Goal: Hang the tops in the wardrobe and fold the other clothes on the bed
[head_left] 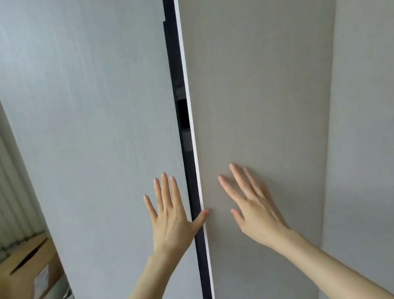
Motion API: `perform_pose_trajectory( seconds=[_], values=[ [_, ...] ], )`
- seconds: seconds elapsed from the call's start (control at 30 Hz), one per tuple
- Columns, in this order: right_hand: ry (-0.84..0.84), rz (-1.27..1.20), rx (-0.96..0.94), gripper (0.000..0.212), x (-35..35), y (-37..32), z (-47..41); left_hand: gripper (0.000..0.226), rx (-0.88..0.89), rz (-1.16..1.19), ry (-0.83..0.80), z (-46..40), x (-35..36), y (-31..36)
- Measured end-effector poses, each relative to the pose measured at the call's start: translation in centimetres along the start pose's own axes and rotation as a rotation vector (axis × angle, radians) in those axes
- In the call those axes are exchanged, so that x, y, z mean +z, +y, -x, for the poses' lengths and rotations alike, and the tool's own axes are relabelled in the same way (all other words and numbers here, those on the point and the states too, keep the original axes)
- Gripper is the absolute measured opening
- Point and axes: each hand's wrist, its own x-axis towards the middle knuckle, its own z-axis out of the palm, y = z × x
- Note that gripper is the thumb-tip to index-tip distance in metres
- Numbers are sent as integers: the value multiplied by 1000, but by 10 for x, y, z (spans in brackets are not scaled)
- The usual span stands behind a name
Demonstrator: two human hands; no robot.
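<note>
Wardrobe straight ahead — left door (96, 114) and right door (258, 86) nearly shut, dark vertical gap (188, 150) between. Left hand (170, 221) flat on left door, thumb at the gap, nearer; right hand (254, 205) flat, fingers spread. Neither grasps anything.

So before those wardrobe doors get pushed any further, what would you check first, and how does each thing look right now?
1. Left hand flat on the left door: ok.
2. Right hand open at the right door: ok, though contact cannot be told.
3. Both hands free of clothes: ok.
4. Doors shut: not ok, a dark gap shows between them.
5. Left thumb clear of the gap: not ok, it lies across it.
6. Tops hung inside: cannot tell.
</note>
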Motion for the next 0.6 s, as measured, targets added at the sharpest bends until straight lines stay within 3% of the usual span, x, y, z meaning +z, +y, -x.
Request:
perform_pose_trajectory(
  seconds=[0.2,0.37,0.6],
  values=[
    [113,168,39,94,42,1,-53,105,16,-75,2,-58,40,-38],
    [163,319,75,91,64,9,-79,98,115,-144,88,-82,56,-42],
    [211,286,69,86,75,11,-92,97,66,-193,116,-92,74,-45]
  ],
)
